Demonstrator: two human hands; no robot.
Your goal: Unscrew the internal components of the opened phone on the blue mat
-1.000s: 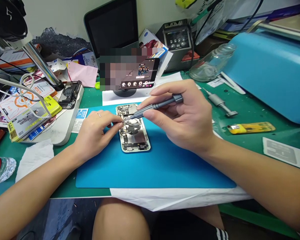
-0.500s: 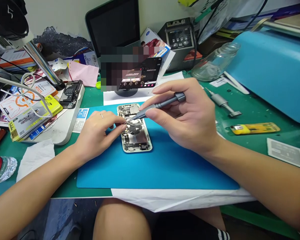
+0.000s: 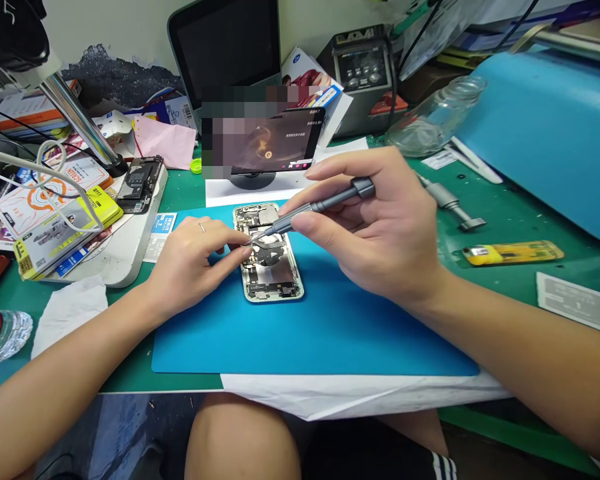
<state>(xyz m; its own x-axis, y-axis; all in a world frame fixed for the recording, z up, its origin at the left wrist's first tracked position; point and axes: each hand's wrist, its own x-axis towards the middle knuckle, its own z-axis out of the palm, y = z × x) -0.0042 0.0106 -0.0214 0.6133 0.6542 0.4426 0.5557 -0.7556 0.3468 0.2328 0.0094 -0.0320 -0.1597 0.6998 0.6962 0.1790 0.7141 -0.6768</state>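
An opened smartphone (image 3: 275,272) with its inner parts bare lies on a blue mat (image 3: 305,340). My right hand (image 3: 380,227) grips a grey precision screwdriver (image 3: 325,204), slanted with its tip down to the left over the phone's upper left part. My left hand (image 3: 195,260) reaches in from the left, thumb and forefinger brought together at the phone's left edge beside the screwdriver tip. Whatever sits between those fingertips is too small to name.
Beyond the mat stands a lit phone (image 3: 280,143) on a stand. A glass jar (image 3: 435,120), a yellow tool (image 3: 515,253) and a grey metal tool (image 3: 453,203) lie to the right. Boxes (image 3: 70,223) crowd the left, near a water bottle (image 3: 7,335).
The view has shifted slightly. Both hands and the screwdriver hold nearly the same place over the opened phone. The picture on the standing phone's screen has changed.
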